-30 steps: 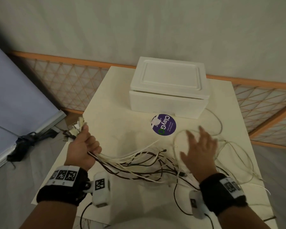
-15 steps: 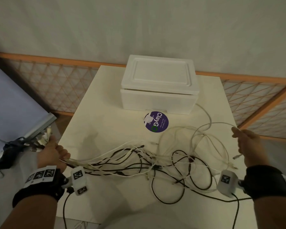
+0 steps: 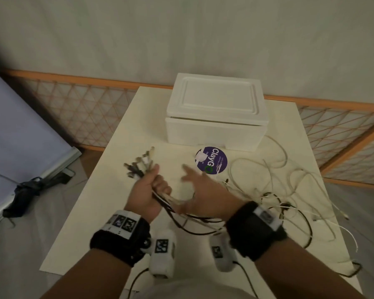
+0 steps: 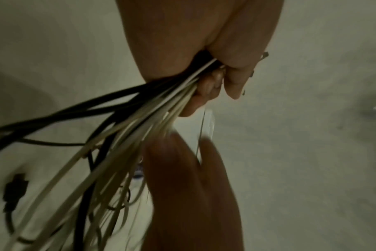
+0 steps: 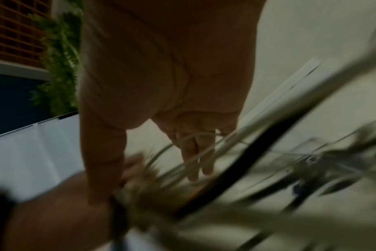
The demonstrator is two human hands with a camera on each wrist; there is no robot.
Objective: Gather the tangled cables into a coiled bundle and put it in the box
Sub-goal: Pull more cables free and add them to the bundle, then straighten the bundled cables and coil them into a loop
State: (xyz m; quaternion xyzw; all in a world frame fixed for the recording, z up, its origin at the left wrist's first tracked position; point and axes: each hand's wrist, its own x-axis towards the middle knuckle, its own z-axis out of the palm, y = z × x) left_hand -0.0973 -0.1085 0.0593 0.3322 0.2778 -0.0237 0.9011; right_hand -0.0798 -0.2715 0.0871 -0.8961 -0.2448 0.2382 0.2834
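My left hand (image 3: 151, 188) grips a bundle of black and white cables (image 3: 203, 221) just below their plugs (image 3: 140, 164), which fan out up and left above the fist. In the left wrist view the fingers (image 4: 230, 81) curl tight round the strands (image 4: 140, 129). My right hand (image 3: 201, 188) is just right of the left, blurred, its fingers straight, with a white loop running under it. In the right wrist view its fingers (image 5: 195, 152) are straight with thin strands crossing them. The rest of the tangle (image 3: 279, 186) lies to the right. A white foam box (image 3: 216, 113) stands behind, lid on.
The cream table (image 3: 112, 190) bears a round purple sticker (image 3: 212, 160) in front of the box. An orange lattice fence (image 3: 84, 117) runs behind and to the right. A grey-blue panel (image 3: 20, 126) and a black strap (image 3: 28, 190) lie on the floor at left.
My left hand has swung in from off the table's left edge to its middle with the plug ends. My right hand came from far right to beside it.
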